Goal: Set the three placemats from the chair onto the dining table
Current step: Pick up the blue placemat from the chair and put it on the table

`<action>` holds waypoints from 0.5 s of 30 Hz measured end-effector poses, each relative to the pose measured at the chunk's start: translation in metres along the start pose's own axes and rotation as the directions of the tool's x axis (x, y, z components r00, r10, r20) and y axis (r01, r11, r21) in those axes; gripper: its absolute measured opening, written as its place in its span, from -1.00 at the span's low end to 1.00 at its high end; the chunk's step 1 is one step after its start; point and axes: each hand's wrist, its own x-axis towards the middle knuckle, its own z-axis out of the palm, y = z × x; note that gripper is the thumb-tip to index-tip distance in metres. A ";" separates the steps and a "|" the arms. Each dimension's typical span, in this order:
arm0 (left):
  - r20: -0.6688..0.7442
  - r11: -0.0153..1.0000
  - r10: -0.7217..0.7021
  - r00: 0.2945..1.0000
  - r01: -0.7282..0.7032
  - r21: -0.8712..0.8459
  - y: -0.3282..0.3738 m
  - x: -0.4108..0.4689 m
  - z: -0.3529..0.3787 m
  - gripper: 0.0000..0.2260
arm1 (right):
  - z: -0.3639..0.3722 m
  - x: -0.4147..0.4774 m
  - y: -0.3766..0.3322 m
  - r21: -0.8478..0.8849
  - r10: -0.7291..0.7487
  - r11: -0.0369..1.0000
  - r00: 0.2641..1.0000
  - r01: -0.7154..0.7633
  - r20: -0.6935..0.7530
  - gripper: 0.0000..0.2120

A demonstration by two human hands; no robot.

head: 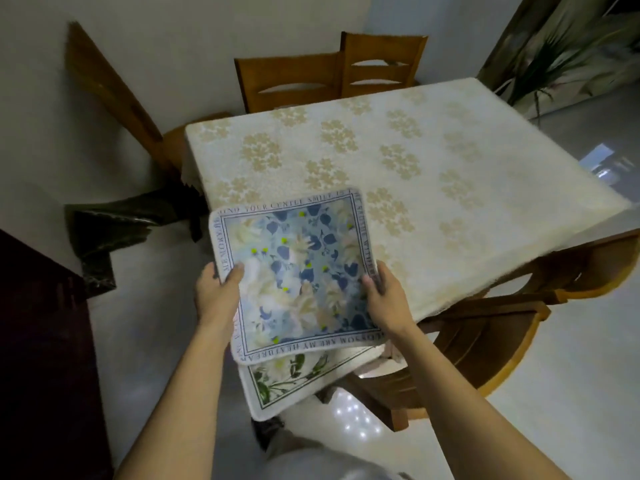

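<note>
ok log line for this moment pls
both hands: left hand, right hand | holding: blue placemat | over: table edge | below: green placemat

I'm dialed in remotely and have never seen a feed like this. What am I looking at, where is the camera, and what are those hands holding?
There is no machine here: one wide-angle camera worn on a person's head looks down at their bare hands. The left hand and right hand grip opposite edges of a blue floral placemat, held over the near corner of the dining table. Below it a green floral placemat lies on a chair. The table's patterned cloth is otherwise bare.
</note>
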 end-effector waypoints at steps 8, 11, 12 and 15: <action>0.283 0.997 -0.017 0.959 -0.006 0.081 -0.016 -0.111 0.039 -0.77 | -0.107 -0.046 0.009 0.217 -0.218 0.945 0.966 0.245 -0.143 -0.82; 0.202 0.967 0.128 0.971 -0.167 0.190 -0.037 -0.161 0.066 -0.80 | -0.143 -0.067 0.034 0.312 -0.181 0.926 0.975 0.214 -0.132 -0.81; 0.167 0.946 0.193 0.967 -0.229 0.231 -0.040 -0.174 0.074 -0.79 | -0.152 -0.073 0.043 0.334 -0.171 0.920 0.977 0.206 -0.130 -0.81; 0.116 0.899 0.292 0.949 -0.314 0.304 -0.047 -0.199 0.094 -0.74 | -0.175 -0.088 0.061 0.366 -0.154 0.912 0.982 0.184 -0.110 -0.83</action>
